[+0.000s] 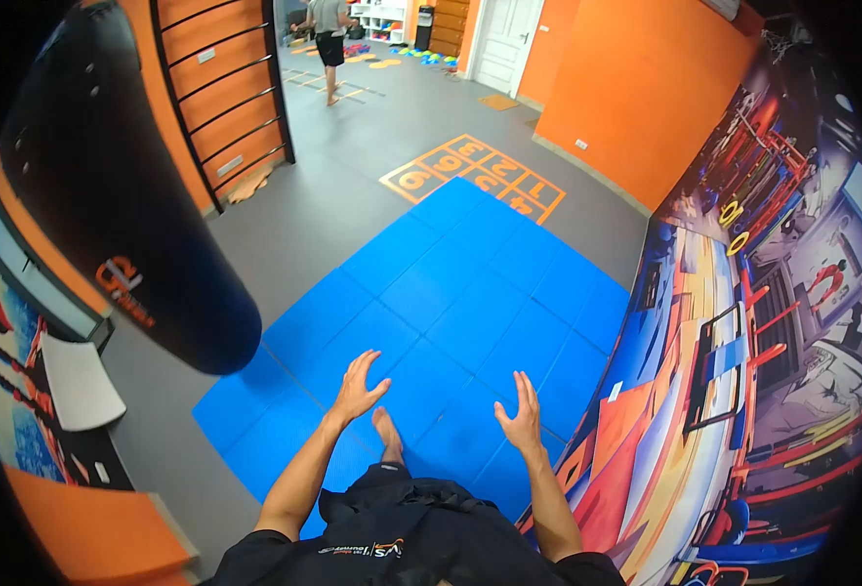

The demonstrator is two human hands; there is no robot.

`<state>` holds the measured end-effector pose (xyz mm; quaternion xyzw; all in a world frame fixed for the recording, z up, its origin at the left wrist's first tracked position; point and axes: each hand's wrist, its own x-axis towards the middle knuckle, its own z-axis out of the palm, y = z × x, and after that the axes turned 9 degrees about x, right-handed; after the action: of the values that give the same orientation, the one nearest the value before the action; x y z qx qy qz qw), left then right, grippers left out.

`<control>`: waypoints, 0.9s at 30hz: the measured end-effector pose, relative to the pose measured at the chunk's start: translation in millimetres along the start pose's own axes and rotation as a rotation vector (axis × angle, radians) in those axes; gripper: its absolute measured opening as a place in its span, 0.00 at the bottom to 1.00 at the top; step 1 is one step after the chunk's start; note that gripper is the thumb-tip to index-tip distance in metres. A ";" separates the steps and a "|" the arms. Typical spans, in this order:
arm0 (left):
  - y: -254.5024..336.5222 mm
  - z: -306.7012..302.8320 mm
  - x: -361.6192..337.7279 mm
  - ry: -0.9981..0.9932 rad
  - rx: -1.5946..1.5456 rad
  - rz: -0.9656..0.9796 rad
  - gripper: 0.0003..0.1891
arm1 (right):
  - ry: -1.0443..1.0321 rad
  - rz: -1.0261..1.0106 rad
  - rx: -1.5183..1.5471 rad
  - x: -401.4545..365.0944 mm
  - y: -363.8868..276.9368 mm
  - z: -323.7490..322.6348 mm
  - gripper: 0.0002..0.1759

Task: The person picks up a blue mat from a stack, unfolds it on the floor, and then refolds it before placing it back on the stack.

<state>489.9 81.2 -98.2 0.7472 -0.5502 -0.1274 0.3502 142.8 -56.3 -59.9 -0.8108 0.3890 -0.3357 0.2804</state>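
Both my arms reach forward over the blue floor mat (431, 283), palms turned toward each other with a wide gap between. My left hand (359, 387) is empty, its thumb apart from the fingers. To the right, my right hand (521, 415) is also empty, with fingers stretched up and thumb apart. Neither hand touches anything. Below and between them one bare foot (386, 430) shows on the mat; the other foot is hidden. My black shirt (392, 542) fills the bottom of the view.
A black punching bag (138, 205) hangs at the left, by a wall ladder (226, 93) and a white seat (82, 383). Orange number squares (475, 166) mark the grey floor ahead. Another person (329, 44) stands at the back. A mural wall (743, 322) borders the mat's right side.
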 end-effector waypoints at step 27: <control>-101.2 10.2 470.0 -0.169 -0.218 -0.120 0.41 | 0.021 0.226 0.005 381.0 145.6 109.6 0.41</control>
<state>728.3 -336.0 -81.1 0.7229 -0.5149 -0.2696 0.3737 341.7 -425.9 -107.5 -0.7576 0.4799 -0.3113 0.3144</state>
